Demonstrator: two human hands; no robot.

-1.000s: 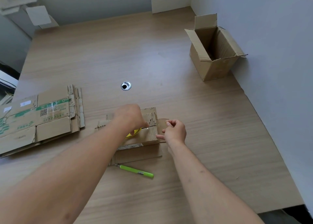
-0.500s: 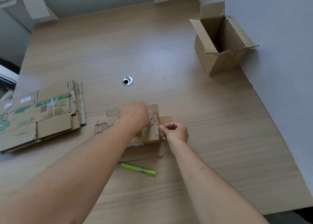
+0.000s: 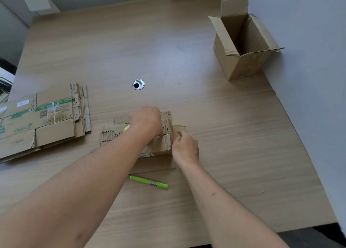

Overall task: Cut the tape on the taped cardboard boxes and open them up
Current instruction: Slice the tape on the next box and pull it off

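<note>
left hand (image 3: 146, 121) grips yellow cutter (image 3: 126, 128) – blade hidden | small box (image 3: 161, 144)

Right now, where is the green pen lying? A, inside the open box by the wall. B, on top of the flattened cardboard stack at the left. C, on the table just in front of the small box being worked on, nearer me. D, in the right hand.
C: the green pen lies flat on the table, on the near side of the small box, untouched by either hand.
</note>
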